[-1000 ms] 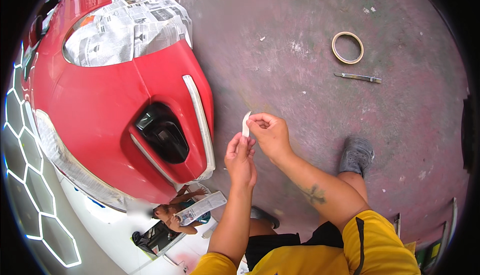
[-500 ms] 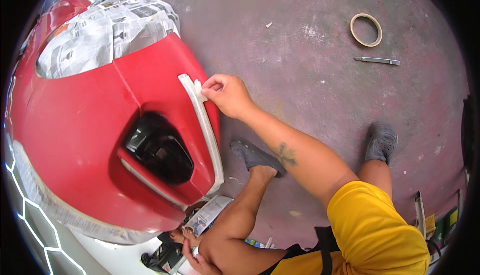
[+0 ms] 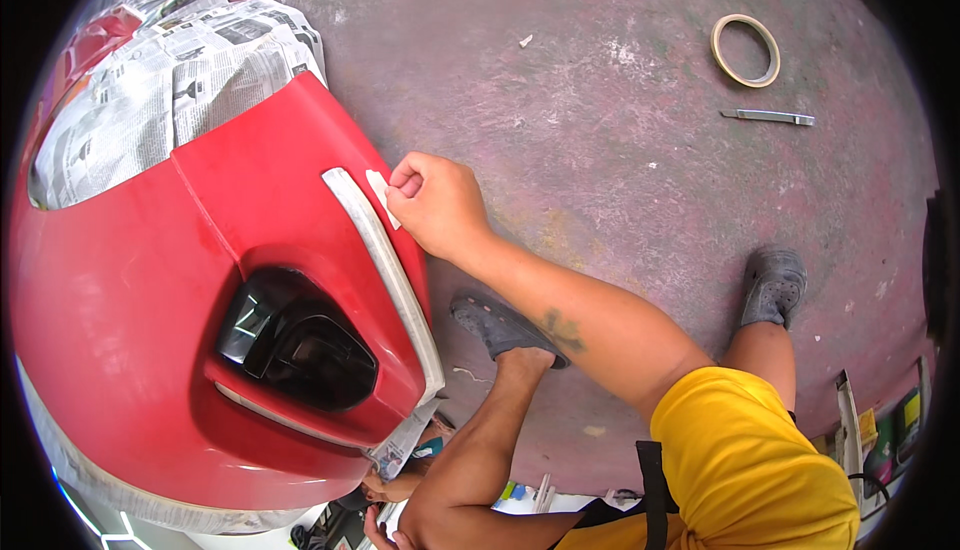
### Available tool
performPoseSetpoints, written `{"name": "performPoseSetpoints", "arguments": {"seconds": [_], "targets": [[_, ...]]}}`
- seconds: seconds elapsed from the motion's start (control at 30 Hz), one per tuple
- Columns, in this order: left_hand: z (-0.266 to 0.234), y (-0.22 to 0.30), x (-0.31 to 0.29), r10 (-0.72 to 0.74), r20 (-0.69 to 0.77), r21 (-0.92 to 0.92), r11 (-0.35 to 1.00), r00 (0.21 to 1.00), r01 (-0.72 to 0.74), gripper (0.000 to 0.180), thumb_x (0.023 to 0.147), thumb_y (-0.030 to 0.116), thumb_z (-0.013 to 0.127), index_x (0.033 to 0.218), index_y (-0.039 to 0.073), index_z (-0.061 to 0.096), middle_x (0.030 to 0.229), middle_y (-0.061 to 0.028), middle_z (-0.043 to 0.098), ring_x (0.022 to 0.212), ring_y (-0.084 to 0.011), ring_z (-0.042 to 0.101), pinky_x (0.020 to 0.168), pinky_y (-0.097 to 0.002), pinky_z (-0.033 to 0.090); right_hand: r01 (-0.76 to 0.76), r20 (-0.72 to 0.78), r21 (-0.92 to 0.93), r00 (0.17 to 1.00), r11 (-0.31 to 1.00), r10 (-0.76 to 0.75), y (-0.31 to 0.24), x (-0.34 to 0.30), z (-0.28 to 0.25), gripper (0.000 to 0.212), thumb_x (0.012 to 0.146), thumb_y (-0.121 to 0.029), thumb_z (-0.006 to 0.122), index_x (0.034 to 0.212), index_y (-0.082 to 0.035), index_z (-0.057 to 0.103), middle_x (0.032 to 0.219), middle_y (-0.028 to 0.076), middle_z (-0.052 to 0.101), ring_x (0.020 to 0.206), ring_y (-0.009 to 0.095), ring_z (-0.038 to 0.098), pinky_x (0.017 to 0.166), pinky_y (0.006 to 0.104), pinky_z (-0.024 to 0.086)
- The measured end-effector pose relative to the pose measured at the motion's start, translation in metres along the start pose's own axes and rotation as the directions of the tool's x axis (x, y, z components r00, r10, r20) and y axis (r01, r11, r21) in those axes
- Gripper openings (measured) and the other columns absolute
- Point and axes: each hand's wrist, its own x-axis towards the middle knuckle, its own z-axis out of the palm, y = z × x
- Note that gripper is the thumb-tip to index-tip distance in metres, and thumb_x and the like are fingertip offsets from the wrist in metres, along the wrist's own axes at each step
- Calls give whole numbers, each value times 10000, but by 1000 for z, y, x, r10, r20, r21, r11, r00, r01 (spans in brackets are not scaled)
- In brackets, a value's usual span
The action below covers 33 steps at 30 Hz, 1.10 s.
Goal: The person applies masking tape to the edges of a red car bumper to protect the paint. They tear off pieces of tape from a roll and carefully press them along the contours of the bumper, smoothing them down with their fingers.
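My right hand (image 3: 437, 205) is at the outer edge of a red car bumper (image 3: 120, 300), thumb and fingers pinched on a short white strip of masking tape (image 3: 380, 193). The strip lies along the red surface, beside a long curved trim (image 3: 385, 270) that looks covered in pale tape. A glossy black lamp recess (image 3: 300, 340) sits below and left of this trim. At the lower edge, my left hand (image 3: 383, 532) shows only partly, near my bent knee. Its visible fingers are apart, with nothing seen in them.
Newspaper (image 3: 180, 90) covers the upper opening of the red bodywork. On the floor at the far right are a tape roll (image 3: 745, 51) and a utility knife (image 3: 768, 117). My dark clogs (image 3: 775, 285) rest on the floor. Another person's limbs (image 3: 378, 485) show beneath the bumper.
The view has shifted, so the bumper sits lower and further left. The tape strip, earlier bunched at my fingertips, now lies flatter along the red edge. My left hand shows less.
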Motion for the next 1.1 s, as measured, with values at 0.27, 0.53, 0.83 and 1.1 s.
{"name": "performPoseSetpoints", "arguments": {"seconds": [0.27, 0.53, 0.83, 1.1], "targets": [[4, 23, 4, -35, 3, 23, 999, 999, 35, 862, 1045, 585, 626, 1587, -39, 381, 1533, -228, 519, 1360, -337, 532, 1155, -486, 423, 63, -88, -76, 994, 995, -69, -7, -5, 9, 141, 861, -182, 794, 885, -64, 721, 844, 96, 745, 758, 260, 731, 716, 405, 575], [11, 48, 5, -60, -1, 43, 997, 998, 60, 876, 1042, 587, 630, 1595, -40, 370, 1540, -232, 512, 1366, -342, 531, 1157, -492, 422, 84, -78, -67, 993, 994, -90, -8, -7, 17, 124, 851, -169, 782, 863, -88, 688, 862, 97, 712, 797, 309, 713, 703, 453, 557], [2, 36, 10, -56, 16, 63, 997, 998, 55, 892, 1038, 589, 634, 1605, -42, 357, 1548, -236, 504, 1372, -347, 529, 1160, -499, 421, 86, -131, -57, 987, 995, -93, -11, 1, 21, 140, 842, -169, 787, 852, -80, 679, 843, 97, 701, 775, 299, 705, 690, 439, 550], [-1, 27, 7, -76, 8, 86, 993, 997, 75, 908, 1033, 594, 638, 1611, -43, 346, 1541, -245, 507, 1365, -355, 535, 1157, -505, 425, 143, -128, -29, 981, 989, -146, -6, -6, 23, 95, 865, -155, 773, 920, -91, 730, 865, 83, 696, 784, 271, 705, 707, 416, 554]]}}
